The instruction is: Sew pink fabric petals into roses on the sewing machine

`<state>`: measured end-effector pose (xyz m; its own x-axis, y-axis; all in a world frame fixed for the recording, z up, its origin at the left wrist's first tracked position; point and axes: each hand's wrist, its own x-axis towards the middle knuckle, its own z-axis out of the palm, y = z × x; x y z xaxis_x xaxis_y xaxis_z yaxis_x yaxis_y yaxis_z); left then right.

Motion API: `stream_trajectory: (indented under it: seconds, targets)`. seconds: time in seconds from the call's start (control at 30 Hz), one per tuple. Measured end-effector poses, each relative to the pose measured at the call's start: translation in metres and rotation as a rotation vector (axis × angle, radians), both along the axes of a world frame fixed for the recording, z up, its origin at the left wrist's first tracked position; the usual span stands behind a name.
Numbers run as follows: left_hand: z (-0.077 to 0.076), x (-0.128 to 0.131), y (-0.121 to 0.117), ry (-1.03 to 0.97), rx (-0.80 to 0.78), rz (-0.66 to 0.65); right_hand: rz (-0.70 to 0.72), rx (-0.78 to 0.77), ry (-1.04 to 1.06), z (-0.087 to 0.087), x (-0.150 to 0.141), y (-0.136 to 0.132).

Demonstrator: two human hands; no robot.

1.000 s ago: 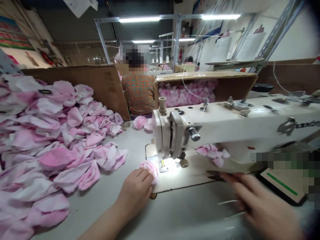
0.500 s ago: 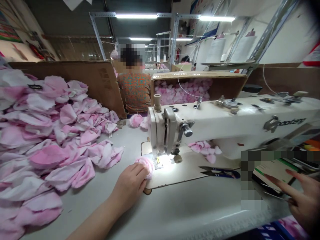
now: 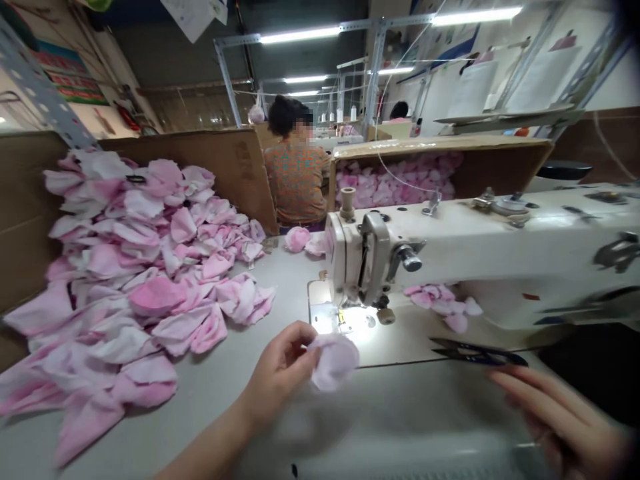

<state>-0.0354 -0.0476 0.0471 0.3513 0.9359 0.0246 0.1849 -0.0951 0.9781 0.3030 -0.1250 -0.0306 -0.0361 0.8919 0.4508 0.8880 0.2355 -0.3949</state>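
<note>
Two hands working: the left hand (image 3: 280,371) grips a pale pink fabric petal (image 3: 334,361), now pulled out in front of the sewing machine (image 3: 450,247); the right hand (image 3: 560,420), grip open and empty, has come back beside the thread snips (image 3: 477,355).

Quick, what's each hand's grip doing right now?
Left hand: closed, holding a pale pink fabric piece.
Right hand: open, holding nothing, near the snips.
</note>
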Motion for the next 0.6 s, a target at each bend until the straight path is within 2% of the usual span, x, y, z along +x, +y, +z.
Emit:
stream_trajectory:
  seconds: [0.07, 0.1, 0.17, 0.27, 0.4, 0.47, 0.6]
  targets:
    - [-0.001, 0.005, -0.009, -0.211, -0.166, -0.005, 0.184, -0.096, 0.104, 0.017, -0.04, 0.009]
    - [-0.002, 0.007, -0.012, -0.297, -0.231, 0.0, 0.26, -0.194, 0.163, 0.028, -0.059, 0.014]
    - [-0.003, 0.013, -0.019, -0.439, -0.343, 0.021, 0.37, -0.316, 0.317, 0.05, -0.092, 0.025]
    - [-0.003, 0.017, -0.024, -0.572, -0.474, 0.051, 0.498, -0.427, 0.42, 0.07, -0.121, 0.039]
    - [0.0, 0.013, -0.025, -0.618, -0.546, 0.084, 0.506, -0.477, 0.483, 0.072, -0.123, 0.048]
    - [0.0, 0.01, -0.025, -0.614, -0.563, 0.088, 0.494, -0.446, 0.486, 0.068, -0.116, 0.051]
    - [-0.002, 0.004, -0.023, -0.568, -0.554, 0.091, 0.392, -0.141, 0.281, 0.055, -0.097, 0.053]
